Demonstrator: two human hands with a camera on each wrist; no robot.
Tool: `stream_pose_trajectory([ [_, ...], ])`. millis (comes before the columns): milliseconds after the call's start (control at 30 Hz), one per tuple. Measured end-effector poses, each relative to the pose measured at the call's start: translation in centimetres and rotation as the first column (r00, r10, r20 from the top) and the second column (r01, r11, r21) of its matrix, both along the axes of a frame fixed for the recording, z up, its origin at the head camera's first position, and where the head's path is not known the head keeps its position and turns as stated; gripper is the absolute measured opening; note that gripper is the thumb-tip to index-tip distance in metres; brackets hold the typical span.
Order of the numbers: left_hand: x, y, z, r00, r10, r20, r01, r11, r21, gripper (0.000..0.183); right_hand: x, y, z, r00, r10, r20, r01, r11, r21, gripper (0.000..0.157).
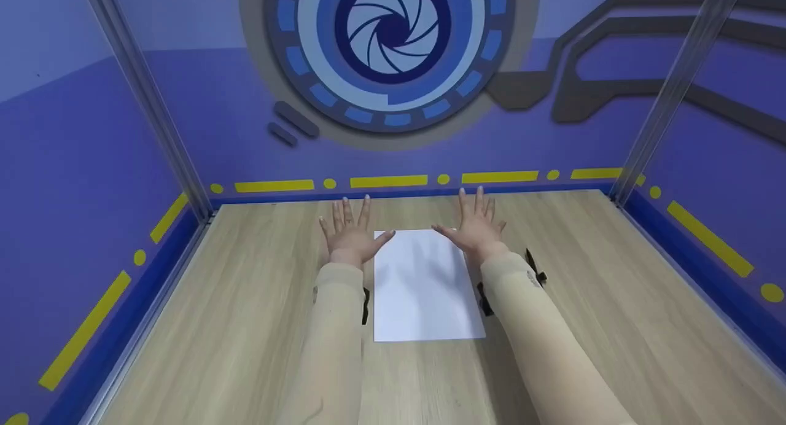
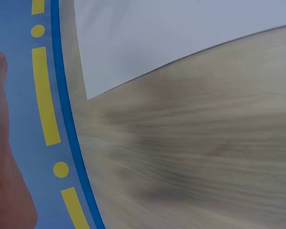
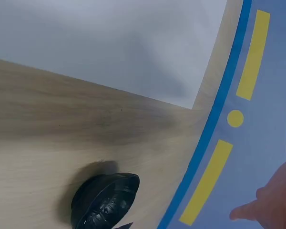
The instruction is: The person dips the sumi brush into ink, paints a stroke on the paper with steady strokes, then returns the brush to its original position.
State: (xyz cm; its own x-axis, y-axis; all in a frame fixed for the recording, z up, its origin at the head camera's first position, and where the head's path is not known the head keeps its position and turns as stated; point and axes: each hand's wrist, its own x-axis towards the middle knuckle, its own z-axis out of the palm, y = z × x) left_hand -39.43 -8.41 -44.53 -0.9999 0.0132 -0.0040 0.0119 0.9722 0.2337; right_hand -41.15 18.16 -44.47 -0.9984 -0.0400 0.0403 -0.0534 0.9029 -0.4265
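Observation:
A blank white sheet of paper (image 1: 420,296) lies on the wooden table between my forearms. My left hand (image 1: 353,237) is held out with fingers spread, its thumb over the paper's far left corner. Over the far right corner, my right hand (image 1: 478,230) mirrors it, palm down and fingers apart. Neither hand holds anything. Soft shadows of the hands fall on the sheet. In the right wrist view, a dark, shiny, hollow curved object (image 3: 105,200) sits near the paper's edge; its kind is unclear.
The light wood tabletop (image 1: 245,290) meets a blue-purple back wall (image 1: 202,118) with yellow dashes along its foot. Metal posts stand at the left (image 1: 147,99) and right (image 1: 681,93) corners. Black bits (image 1: 534,268) show beside the right sleeve.

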Motion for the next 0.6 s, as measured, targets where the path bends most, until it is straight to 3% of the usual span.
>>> stream_pose_trajectory([
  [200,-0.3,0.2,-0.4,1.0,0.014,0.013,-0.015,0.993,0.114,0.099,-0.1,0.3,0.0,1.0,-0.004,0.017,0.006,0.992,-0.126,0.112],
  [367,0.0,0.2,-0.5,1.0,0.008,0.002,-0.008,0.971,0.237,0.098,-0.2,0.6,-0.1,1.0,-0.01,0.023,0.016,0.967,-0.254,0.11],
  [500,0.2,0.3,-0.4,1.0,0.006,-0.009,-0.003,0.941,0.337,0.095,-0.1,1.1,-0.2,0.999,-0.019,0.036,0.031,0.921,-0.388,0.108],
  [600,0.2,0.4,-0.5,1.0,0.009,-0.01,-0.004,0.911,0.413,0.094,0.0,1.6,-0.2,0.999,-0.02,0.049,0.042,0.858,-0.512,0.104],
])
